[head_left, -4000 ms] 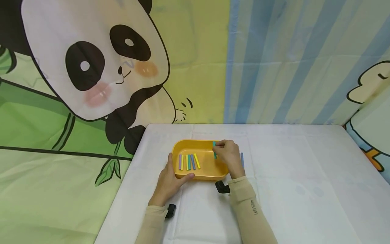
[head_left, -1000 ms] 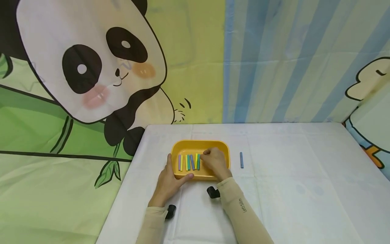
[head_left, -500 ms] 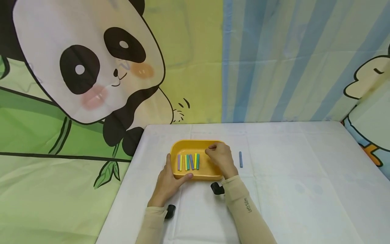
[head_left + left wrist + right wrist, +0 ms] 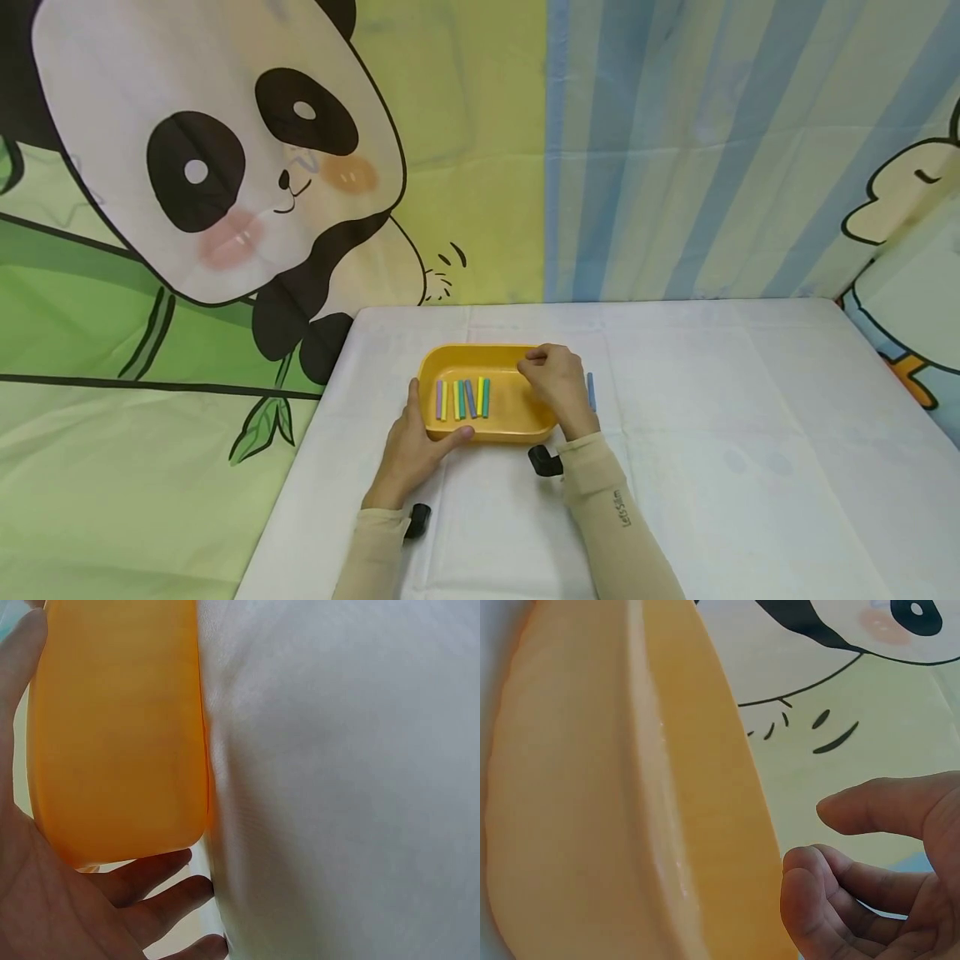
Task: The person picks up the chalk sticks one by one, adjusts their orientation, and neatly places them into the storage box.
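A yellow tray (image 4: 510, 417) sits on the white table, with several coloured sticks (image 4: 461, 398) lying side by side in its left half. My left hand (image 4: 425, 432) braces the tray's near left corner. Its thumb lies along the front rim and its forefinger along the left side. The left wrist view shows straight fingers (image 4: 161, 874) beside the tray (image 4: 112, 735). My right hand (image 4: 551, 377) hovers over the tray's right end, fingers loosely curled and holding nothing. The right wrist view shows those fingers (image 4: 817, 892) next to the tray wall (image 4: 592, 810). A blue stick (image 4: 591, 392) lies just right of that hand.
A white cloth (image 4: 712, 433) covers the table. Cartoon curtains hang behind it, and the table's left edge (image 4: 300, 467) runs close to my left arm. A black wrist mount (image 4: 543, 461) sits by my right sleeve, another (image 4: 418, 518) by my left sleeve.
My right hand put a teal stick into the row, let it go and drew back right to the tray's right end. The left hand has stayed on the tray.
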The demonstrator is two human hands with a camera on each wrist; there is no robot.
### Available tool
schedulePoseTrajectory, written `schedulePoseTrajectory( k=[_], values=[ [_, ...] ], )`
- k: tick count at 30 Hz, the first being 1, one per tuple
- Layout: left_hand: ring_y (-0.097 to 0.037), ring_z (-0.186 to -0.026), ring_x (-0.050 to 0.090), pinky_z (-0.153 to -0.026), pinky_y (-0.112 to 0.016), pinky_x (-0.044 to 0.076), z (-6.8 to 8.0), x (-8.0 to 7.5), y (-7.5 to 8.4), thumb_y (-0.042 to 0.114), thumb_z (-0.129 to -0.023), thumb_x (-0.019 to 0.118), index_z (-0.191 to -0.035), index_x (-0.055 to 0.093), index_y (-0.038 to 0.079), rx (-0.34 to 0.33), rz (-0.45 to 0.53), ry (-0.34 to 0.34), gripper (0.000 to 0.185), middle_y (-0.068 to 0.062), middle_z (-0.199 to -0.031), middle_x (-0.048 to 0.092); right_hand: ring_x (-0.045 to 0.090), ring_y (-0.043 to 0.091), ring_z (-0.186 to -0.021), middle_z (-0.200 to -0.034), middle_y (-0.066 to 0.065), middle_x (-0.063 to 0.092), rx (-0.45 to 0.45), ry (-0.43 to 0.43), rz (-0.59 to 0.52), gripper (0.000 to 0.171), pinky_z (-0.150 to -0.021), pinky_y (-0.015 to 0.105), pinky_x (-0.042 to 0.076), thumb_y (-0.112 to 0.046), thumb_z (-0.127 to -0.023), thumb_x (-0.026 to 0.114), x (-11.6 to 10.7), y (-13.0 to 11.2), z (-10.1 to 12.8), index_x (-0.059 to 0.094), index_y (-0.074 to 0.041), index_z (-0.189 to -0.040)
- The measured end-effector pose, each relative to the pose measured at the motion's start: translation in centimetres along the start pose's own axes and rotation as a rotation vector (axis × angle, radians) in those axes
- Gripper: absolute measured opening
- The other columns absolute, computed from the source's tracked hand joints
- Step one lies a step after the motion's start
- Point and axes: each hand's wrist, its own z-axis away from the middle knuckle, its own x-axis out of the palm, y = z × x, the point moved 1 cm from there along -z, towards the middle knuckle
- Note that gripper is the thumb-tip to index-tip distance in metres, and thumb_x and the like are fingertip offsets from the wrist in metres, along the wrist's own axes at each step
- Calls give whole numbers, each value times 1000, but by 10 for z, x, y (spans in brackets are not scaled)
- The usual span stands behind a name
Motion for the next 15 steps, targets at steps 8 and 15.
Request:
schedulePoseTrajectory(
  k=[8, 15],
  values=[
    [-35, -145, 35, -116, -53, 32, 0, 2, -3, 85, -66, 71, -163, -7, 27, 6, 4, 1, 138, -18, -162, 30, 68, 23, -91, -104, 7, 72, 4, 19, -10, 27, -79, 37, 57, -25, -93, 69, -15, 4, 2, 73, -8, -114],
    [-34, -146, 34, -116, -53, 31, -2, 2, -4, 84, -66, 71, -163, -7, 27, 14, 2, 5, 137, -17, -162, 30, 67, 24, -93, -106, 8, 72, 41, 23, -10, 30, -82, 37, 57, -25, -93, 68, -25, 10, 2, 72, -8, -117]
  ],
)
